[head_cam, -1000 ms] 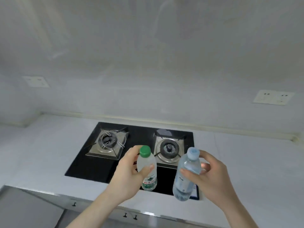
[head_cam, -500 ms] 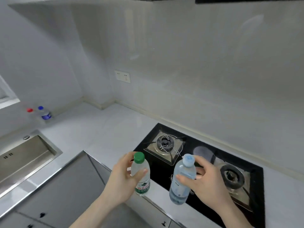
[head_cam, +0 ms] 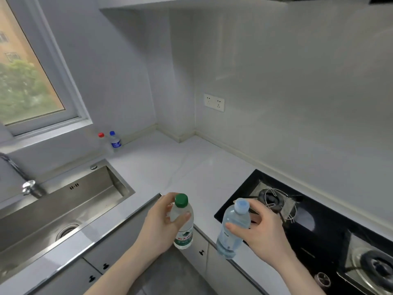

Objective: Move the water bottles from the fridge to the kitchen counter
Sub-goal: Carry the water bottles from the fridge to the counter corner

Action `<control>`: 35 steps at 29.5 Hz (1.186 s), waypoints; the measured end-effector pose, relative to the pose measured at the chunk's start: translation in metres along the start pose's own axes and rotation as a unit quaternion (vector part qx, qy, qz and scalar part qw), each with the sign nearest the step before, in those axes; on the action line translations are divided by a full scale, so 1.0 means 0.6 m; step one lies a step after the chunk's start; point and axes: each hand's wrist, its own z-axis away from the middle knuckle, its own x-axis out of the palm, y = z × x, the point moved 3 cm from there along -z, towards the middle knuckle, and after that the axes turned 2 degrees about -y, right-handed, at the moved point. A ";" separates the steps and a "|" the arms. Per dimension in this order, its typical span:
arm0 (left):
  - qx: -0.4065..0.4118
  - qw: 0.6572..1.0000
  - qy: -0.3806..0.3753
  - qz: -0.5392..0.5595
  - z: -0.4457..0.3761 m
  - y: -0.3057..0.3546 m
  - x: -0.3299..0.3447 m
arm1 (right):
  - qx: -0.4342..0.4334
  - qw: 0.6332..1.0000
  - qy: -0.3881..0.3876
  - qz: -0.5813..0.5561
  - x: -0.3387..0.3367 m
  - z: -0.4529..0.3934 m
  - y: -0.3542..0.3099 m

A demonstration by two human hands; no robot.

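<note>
4 water bottles show: 1 green-capped bottle (head_cam: 183, 224) in the left hand (head_cam: 162, 227), 1 pale-blue-capped bottle (head_cam: 232, 228) in the right hand (head_cam: 262, 229), and 2 standing on the counter (head_cam: 170, 167) by the window (head_cam: 32, 67), 1 red-capped bottle (head_cam: 101, 139) and 1 dark-blue-capped bottle (head_cam: 114, 140). There are 2 hands, 1 sink (head_cam: 63, 207), 1 tap (head_cam: 29, 187), 1 wall socket plate (head_cam: 214, 102), 1 black hob (head_cam: 319, 228) with 2 burners, the near-left burner (head_cam: 272, 201) and the right burner (head_cam: 376, 266)

sink (head_cam: 63, 201) left, stove (head_cam: 319, 226) right, counter (head_cam: 180, 167) between
</note>
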 end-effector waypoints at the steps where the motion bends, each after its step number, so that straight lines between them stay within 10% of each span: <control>1: -0.004 1.000 0.010 0.002 -0.005 -0.013 -0.020 | -0.001 1.000 -0.006 -0.005 0.022 -0.015 -0.004; 35: -0.227 0.952 0.175 -0.106 -0.429 -0.303 -0.277 | 0.015 0.981 -0.159 0.112 0.367 -0.604 0.130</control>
